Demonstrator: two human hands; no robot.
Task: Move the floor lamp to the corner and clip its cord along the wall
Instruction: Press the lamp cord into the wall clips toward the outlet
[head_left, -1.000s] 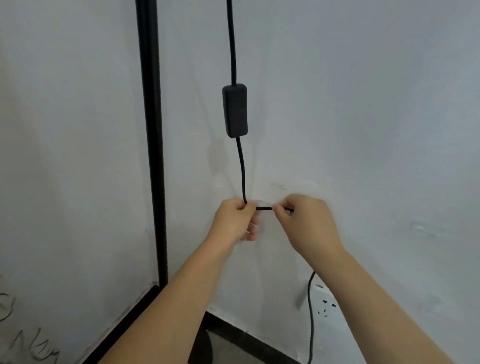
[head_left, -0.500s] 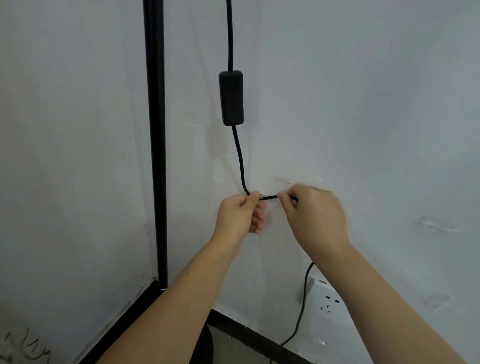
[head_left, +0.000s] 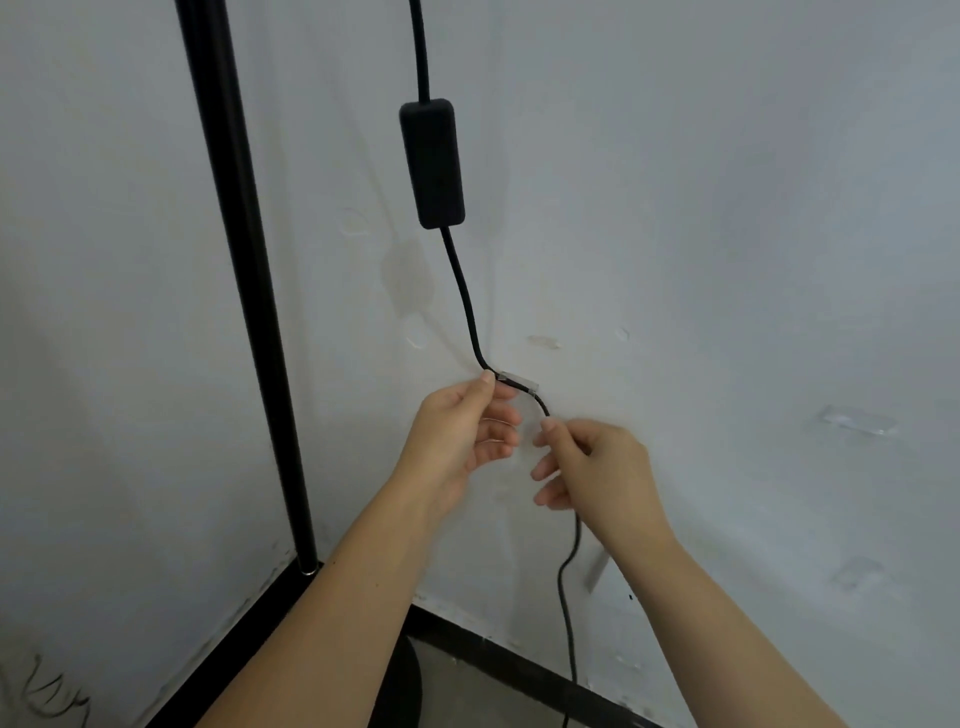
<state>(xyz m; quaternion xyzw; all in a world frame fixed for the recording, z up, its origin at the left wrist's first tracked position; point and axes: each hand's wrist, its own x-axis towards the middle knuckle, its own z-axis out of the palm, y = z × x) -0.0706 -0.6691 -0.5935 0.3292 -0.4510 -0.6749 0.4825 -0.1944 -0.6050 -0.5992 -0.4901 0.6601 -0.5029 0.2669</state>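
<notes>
The floor lamp's pole (head_left: 249, 291) stands in the corner, so the step in hand looks like the clipping: the black cord (head_left: 464, 296) hangs from its inline switch (head_left: 432, 163) and passes through a clear clip (head_left: 517, 383) stuck to the wall (head_left: 727, 208). The left hand (head_left: 457, 441) pinches the cord just left of that clip, while the right hand (head_left: 592, 467) pinches it just below, the two hands close together but not touching. Next, I judge, the cord needs leading rightward, without slack, to the second clear clip (head_left: 857, 422) farther along the wall and pressing in.
</notes>
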